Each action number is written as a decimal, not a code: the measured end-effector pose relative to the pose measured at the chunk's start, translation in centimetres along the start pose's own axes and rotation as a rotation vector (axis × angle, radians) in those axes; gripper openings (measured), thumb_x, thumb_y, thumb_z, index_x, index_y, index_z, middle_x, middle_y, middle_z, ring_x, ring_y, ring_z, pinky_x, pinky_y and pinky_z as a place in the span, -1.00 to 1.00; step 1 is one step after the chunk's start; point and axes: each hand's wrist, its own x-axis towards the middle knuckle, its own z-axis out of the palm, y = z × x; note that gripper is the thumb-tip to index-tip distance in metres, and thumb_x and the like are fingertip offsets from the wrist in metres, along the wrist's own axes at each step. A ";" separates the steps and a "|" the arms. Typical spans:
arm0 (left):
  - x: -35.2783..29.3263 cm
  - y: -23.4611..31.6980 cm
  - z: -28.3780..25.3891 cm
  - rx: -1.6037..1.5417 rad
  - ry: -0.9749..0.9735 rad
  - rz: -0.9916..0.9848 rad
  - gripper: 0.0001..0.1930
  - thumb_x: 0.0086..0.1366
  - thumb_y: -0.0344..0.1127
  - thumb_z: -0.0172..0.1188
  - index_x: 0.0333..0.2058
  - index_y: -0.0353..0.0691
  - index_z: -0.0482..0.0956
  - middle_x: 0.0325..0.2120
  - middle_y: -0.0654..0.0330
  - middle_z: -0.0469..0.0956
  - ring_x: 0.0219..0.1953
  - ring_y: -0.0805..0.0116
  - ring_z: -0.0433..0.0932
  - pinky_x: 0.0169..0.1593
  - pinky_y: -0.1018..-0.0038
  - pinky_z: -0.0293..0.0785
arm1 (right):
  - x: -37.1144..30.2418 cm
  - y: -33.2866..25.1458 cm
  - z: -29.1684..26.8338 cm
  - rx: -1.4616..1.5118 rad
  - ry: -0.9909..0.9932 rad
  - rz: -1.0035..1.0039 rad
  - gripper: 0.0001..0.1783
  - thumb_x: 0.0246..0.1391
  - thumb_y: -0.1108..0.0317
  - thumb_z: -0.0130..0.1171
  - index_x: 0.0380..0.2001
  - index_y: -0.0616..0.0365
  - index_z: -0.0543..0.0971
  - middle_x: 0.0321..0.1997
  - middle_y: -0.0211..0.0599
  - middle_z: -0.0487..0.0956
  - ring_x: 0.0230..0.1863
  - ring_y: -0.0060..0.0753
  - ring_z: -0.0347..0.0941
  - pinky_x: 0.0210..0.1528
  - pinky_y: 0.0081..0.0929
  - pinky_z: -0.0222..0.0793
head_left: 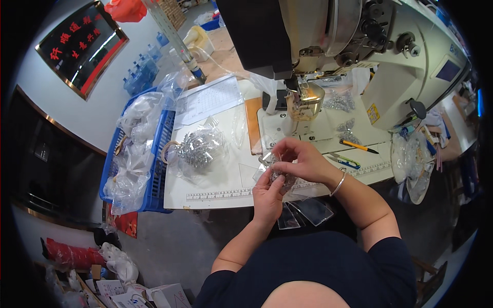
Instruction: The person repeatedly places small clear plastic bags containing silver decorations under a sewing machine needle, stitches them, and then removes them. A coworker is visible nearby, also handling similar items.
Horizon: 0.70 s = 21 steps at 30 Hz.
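Note:
Over the front of the white sewing table (226, 169), my left hand (268, 199) and my right hand (304, 163) meet with fingers bent inward. Between them is a small crinkled bundle (287, 181) of clear plastic and silvery-grey bits; its exact kind is hard to make out. My fingers and thumbs close on it from both sides and hide part of it. Just beyond my hands stands the sewing machine's metal work arm (306, 97). Clear flat plastic pouches (310, 211) rest at my lap below the table edge.
To the left, a blue basket (155, 154) holds clear plastic bags. A bag of silvery metal parts (197, 149) lies beside it. Yellow pen (358, 146) and small snips (345, 160) lie right of my hands. The machine head (328, 31) overhangs the far side.

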 end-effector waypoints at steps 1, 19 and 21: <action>0.0 0.2 -0.1 0.000 -0.006 0.002 -0.62 0.28 -0.52 -0.05 0.08 -0.38 0.25 -0.07 0.03 0.43 -0.06 0.24 0.49 0.04 0.30 0.46 | 0.0 -0.3 0.0 0.055 0.022 -0.039 -0.70 -0.11 0.33 0.31 -0.31 0.24 0.50 -0.43 -0.36 0.51 -0.45 -0.61 0.44 -0.34 -0.64 0.40; 0.6 1.0 -1.1 0.228 0.073 0.124 -0.75 0.13 -0.60 0.18 -0.18 -0.41 0.49 -0.27 0.10 0.54 -0.25 0.40 0.55 -0.16 0.52 0.53 | -1.8 2.1 -0.3 0.063 0.012 0.072 -0.84 -0.15 0.38 0.32 -0.48 0.14 0.54 -0.48 -0.48 0.48 -0.47 -0.62 0.33 -0.41 -0.63 0.25; 0.8 1.3 -0.9 0.352 0.051 0.242 -0.78 0.09 -0.63 0.20 -0.23 -0.40 0.53 -0.32 0.09 0.57 -0.26 0.38 0.56 -0.21 0.51 0.54 | -1.9 2.0 -0.2 0.015 0.057 -0.053 -0.83 -0.15 0.39 0.31 -0.44 0.14 0.54 -0.45 -0.47 0.49 -0.43 -0.60 0.36 -0.36 -0.62 0.28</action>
